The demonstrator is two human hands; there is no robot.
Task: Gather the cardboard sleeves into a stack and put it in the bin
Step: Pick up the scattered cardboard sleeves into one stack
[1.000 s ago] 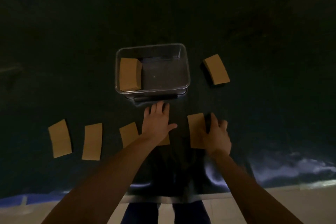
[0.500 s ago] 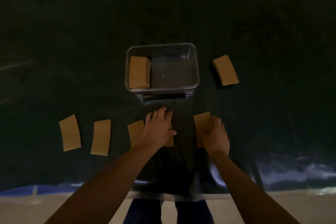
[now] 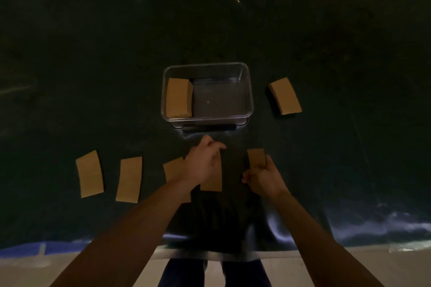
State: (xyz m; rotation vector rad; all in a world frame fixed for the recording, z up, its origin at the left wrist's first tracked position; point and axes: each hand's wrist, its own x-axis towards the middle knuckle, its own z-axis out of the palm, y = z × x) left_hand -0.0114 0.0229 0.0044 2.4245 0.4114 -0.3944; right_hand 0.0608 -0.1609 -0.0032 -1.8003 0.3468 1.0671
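A clear plastic bin (image 3: 247,91) stands mid-table with a stack of brown cardboard sleeves (image 3: 178,98) against its left wall. My right hand (image 3: 263,178) is closed on one sleeve (image 3: 256,157), tilted up off the dark cloth. My left hand (image 3: 204,163) grips the edge of another sleeve (image 3: 212,183) just left of it. Three more sleeves lie flat to the left: one beside my left wrist (image 3: 173,169), a middle one (image 3: 129,178) and a far-left one (image 3: 89,173). A small stack of sleeves (image 3: 285,95) lies right of the bin.
A dark green cloth (image 3: 233,30) covers the table, and its front edge (image 3: 373,237) runs across the bottom of the view. Below it are a pale floor and my legs. A black handle bar (image 3: 208,127) sits at the bin's near side.
My right hand has lifted its sleeve up on edge and drawn it left toward the other hand. My left hand has curled from flat to gripping its sleeve.
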